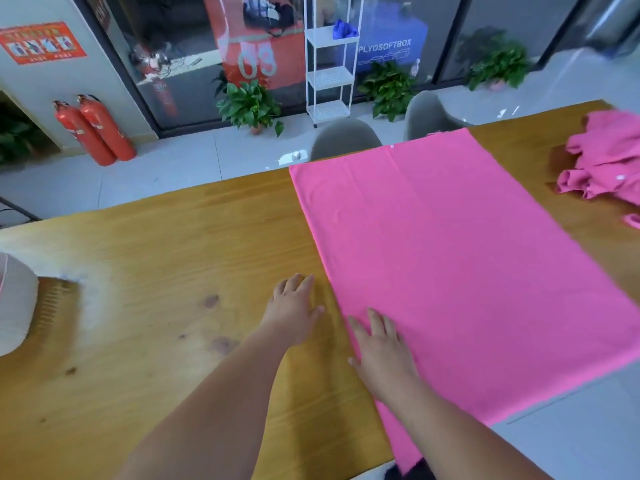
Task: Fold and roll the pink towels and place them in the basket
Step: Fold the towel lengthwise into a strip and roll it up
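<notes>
Two red fire extinguishers [93, 129] stand at the upper left. A white shelf rack [330, 64], some potted plants [249, 105] and a couple of grey chairs [343, 140] sit behind the wooden table [173, 271], so nothing's actually blocking the work area.

One pink towel [450, 254] is spread flat across the centre-right of the frame, running from the far table edge to the near one. A crumpled pile of pink towels [609, 157] sits at the right edge, partly cut off.

The white basket [14, 303] is at the far left, well apart from the towel. It's mostly out of frame, so I can't tell what's inside.

The left hand [294, 310] lies flat on bare wood just beside the towel's left edge, fingers straight and holding nothing. The right hand [381, 348] rests palm down on the towel near its lower left corner, fingers spread, not gripping.
</notes>
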Available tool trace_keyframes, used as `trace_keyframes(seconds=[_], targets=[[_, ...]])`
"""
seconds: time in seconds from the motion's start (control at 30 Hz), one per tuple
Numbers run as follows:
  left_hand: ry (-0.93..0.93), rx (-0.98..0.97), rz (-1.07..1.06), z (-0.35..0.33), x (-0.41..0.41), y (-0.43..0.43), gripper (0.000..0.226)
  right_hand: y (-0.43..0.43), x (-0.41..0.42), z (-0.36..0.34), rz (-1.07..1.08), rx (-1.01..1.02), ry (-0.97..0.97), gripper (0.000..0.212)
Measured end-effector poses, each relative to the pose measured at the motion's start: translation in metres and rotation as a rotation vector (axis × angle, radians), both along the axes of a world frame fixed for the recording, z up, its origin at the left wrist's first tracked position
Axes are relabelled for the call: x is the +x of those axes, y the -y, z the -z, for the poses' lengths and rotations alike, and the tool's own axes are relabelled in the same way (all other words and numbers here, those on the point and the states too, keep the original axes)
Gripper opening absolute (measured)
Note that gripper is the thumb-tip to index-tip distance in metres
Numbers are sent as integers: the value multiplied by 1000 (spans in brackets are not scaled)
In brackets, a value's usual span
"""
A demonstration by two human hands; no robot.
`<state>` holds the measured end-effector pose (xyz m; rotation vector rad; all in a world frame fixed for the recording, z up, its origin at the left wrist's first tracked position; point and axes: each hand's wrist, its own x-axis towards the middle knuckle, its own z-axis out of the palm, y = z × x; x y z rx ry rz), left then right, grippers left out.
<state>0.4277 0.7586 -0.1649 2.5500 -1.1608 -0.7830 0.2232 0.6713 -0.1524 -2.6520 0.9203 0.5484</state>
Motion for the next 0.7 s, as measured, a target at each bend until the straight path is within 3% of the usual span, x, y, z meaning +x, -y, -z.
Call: trace_keyframes(seconds=[0.37,0.7], targets=[[-51,-81,-43,1,26,63,72,-4,-6,2,3,-32,32,57],[-435,-215,-320,-5,44,118,65,-9,-12,-24,297,70,150,50]])
